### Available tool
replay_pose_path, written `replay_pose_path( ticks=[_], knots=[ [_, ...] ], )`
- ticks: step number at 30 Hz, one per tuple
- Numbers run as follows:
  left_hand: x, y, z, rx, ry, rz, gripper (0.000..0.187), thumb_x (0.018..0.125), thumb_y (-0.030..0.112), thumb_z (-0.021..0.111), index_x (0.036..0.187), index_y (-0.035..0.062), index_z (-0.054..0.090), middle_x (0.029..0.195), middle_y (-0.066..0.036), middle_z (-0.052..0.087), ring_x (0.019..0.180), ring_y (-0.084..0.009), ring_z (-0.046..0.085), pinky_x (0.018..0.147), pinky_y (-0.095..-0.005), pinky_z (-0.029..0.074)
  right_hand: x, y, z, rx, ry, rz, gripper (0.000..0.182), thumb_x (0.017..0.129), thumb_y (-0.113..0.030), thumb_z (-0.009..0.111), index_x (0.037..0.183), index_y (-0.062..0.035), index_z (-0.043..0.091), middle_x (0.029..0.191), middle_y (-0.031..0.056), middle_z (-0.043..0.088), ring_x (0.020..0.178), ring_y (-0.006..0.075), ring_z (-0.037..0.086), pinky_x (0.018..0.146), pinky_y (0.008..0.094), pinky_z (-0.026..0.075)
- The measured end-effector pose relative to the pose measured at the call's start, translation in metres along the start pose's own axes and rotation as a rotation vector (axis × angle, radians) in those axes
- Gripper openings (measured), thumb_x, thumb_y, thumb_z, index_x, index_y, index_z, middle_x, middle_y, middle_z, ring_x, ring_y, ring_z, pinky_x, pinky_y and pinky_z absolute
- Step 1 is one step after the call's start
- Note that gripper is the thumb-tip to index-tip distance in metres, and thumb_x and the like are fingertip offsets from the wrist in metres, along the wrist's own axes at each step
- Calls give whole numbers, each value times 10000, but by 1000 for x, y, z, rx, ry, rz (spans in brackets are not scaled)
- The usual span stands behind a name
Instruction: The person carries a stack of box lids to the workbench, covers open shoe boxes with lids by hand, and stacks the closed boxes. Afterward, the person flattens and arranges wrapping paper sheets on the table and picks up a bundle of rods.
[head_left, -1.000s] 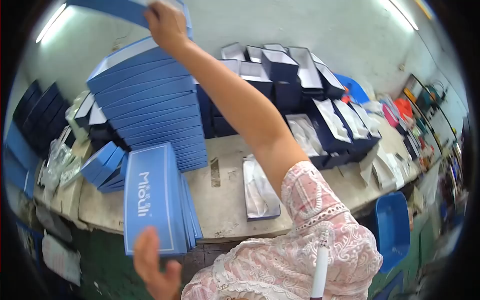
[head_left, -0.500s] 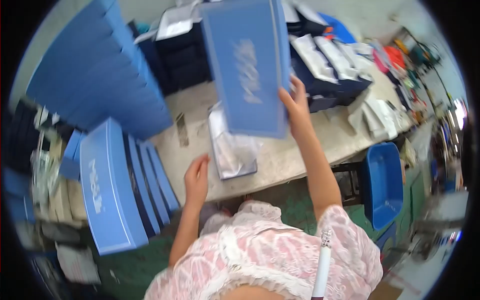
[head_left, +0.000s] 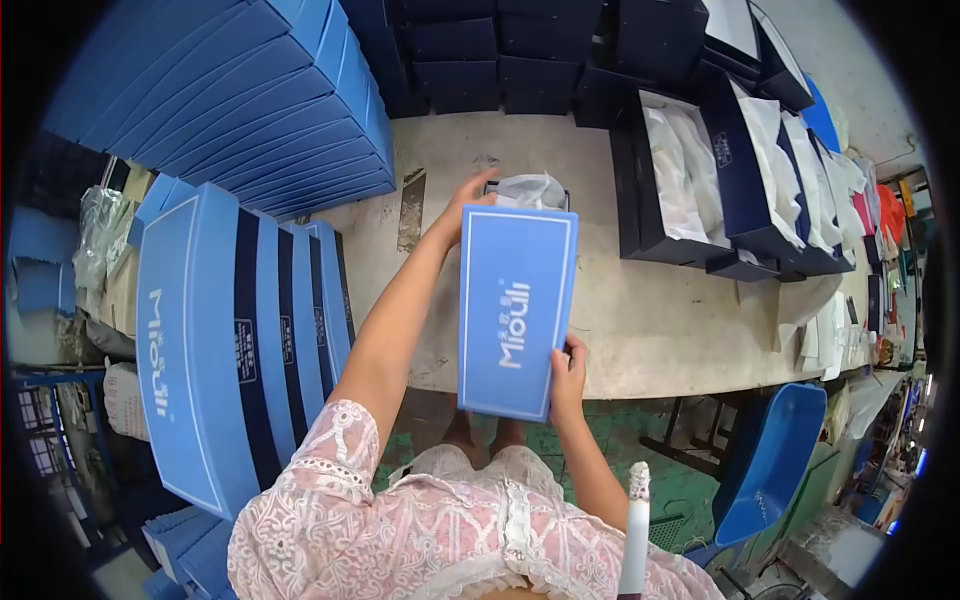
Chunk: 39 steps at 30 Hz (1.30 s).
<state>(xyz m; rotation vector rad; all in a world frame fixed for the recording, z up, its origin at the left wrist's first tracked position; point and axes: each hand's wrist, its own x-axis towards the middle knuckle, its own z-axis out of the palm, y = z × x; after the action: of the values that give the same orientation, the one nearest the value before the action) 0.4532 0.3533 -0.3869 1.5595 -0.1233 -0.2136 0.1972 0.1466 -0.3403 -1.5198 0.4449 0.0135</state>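
Head view: a scuffed pale worktop, green floor below. The blue lid, upper-centre half a second ago, is now mid-frame, right hand pinching its lower right edge. Left hand meets its upper left corner, grip unclear. White tissue is mostly hidden.

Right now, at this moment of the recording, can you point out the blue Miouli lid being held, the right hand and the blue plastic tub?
Blue Miouli lid (head_left: 517,312): head view, middle of its printed top.
Right hand (head_left: 568,382): head view, middle of the hand.
Blue plastic tub (head_left: 772,462): head view, its bare inside.
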Motion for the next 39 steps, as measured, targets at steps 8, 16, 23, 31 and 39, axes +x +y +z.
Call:
replay_pose_path(
  ticks=[8,16,23,31,39],
  knots=[
    [-11,50,2,174,-239,-163,357,853,217,490,1149,20,522,1180,-100,516,1083,-188,476,921,-307,379,69,15,7,-23,52,-62,320,805,-171,538,1039,41,484,999,132,523,920,191,489,844,319,386],
    [-47,29,-17,-599,-58,-295,499,876,481,444,1214,119,379,1142,-52,472,1068,-135,420,896,-279,332,55,11,9,-63,24,97,344,831,-225,539,1032,46,471,964,114,528,876,159,489,799,278,404],
    [-142,29,20,-14,-237,-242,671,823,620,393,1235,91,375,1179,-90,442,1133,-201,390,968,-325,289,-25,29,-10,-200,-93,41,457,874,-258,425,1216,29,330,1183,175,409,1097,234,395,948,334,302],
    [-190,31,46,-40,-167,-207,700,800,635,409,1190,54,394,1121,-97,462,1072,-191,424,926,-306,322,60,-16,-24,-329,-417,-28,582,907,-488,288,1105,16,501,1115,143,523,1073,229,459,932,320,322],
    [-189,40,39,42,-96,-151,779,783,710,310,1180,46,399,1097,-81,471,1053,-176,430,922,-295,319,70,-40,-13,-234,-493,-160,692,865,-604,263,1117,1,483,1063,141,539,1030,227,490,905,325,351]
  ],
)
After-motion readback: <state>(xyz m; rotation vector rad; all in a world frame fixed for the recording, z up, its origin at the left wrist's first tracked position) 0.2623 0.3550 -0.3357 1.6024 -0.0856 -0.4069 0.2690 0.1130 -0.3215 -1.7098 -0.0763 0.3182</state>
